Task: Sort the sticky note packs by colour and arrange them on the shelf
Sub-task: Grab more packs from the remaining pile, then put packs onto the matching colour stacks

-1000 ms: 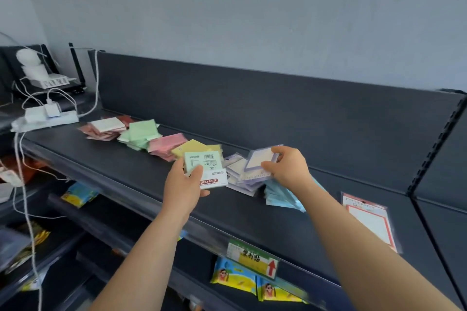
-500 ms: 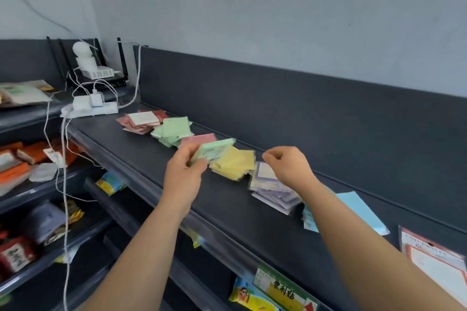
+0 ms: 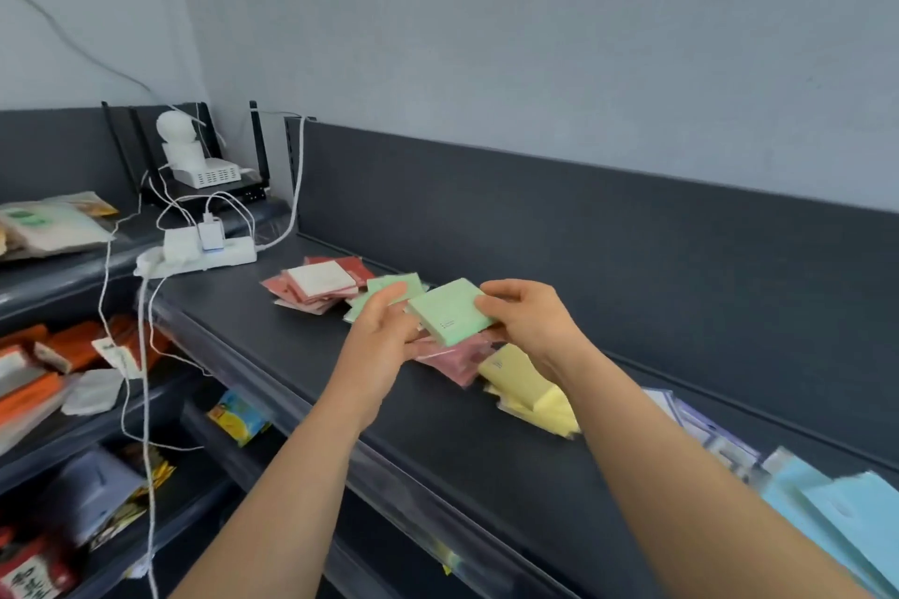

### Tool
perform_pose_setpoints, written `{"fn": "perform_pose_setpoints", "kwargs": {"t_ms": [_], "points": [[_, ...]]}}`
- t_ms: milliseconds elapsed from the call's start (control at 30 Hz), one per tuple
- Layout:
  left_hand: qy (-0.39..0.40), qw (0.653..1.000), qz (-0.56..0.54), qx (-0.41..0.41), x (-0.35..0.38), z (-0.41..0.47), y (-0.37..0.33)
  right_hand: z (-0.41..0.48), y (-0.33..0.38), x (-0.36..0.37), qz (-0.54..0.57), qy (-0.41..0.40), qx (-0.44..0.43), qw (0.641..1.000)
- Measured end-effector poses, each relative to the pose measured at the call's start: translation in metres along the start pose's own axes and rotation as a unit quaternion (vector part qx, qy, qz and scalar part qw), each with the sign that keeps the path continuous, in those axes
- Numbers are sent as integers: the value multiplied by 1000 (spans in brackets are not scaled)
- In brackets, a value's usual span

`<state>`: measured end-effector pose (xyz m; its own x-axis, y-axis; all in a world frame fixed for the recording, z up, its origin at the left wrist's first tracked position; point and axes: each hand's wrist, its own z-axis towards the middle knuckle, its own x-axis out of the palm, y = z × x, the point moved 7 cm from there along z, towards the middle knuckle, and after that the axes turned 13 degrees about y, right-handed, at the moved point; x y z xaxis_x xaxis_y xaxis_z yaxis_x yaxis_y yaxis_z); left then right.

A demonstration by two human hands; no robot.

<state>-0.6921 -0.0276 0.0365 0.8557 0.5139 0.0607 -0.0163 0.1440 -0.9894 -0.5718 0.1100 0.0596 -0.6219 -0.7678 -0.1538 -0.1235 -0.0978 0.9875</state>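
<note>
A white power strip [image 3: 194, 258] lies in the corner with two white plugs [image 3: 210, 234] stuck in it. White cables [image 3: 141, 355] hang down from it. Behind it is a black router [image 3: 233, 197] with a small round white camera [image 3: 175, 129] on top. Orange packs [image 3: 34, 379] lie on a low side shelf [image 3: 58, 445].

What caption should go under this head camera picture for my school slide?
Left hand and right hand hold a green sticky note pack over the pink pile on the dark shelf.
</note>
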Motion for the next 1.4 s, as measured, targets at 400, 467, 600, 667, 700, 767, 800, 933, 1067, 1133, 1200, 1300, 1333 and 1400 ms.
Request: {"fn": "perform_pose_setpoints", "kwargs": {"t_ms": [400,467,600,667,700,767,800,933,1067,1133,1200,1300,1333,1400], "points": [[-53,988,142,-1,-86,81,2,85,6,56,-189,-71,-2,979],[-49,984,169,-8,-91,92,9,93,3,60,-220,-75,10,973],[-37,975,215,-34,-96,106,20,105,-6,67,-277,-81,43,956],[-22,969,242,-39,-96,109,24,108,-10,70,-303,-88,52,948],[-15,966,254,-39,-95,110,24,108,-10,70,-312,-92,56,944],[-11,957,289,-25,-94,110,22,104,-6,70,-333,-105,49,936],[-13,949,314,-8,-93,108,17,101,-3,69,-343,-111,41,932],[-14,910,408,75,-80,100,-4,79,13,58,-399,-139,12,906],[16,875,464,134,-48,87,-17,45,23,38,-445,-168,16,879],[35,863,479,155,-25,78,-20,23,25,24,-467,-190,21,863],[54,856,484,174,2,68,-22,-2,23,7,-478,-213,32,851],[86,849,480,204,48,50,-27,-46,20,-20,-487,-248,47,836],[96,847,478,212,64,43,-29,-62,19,-30,-491,-259,52,830],[116,846,469,226,97,27,-32,-96,15,-51,-494,-279,68,821]]}}
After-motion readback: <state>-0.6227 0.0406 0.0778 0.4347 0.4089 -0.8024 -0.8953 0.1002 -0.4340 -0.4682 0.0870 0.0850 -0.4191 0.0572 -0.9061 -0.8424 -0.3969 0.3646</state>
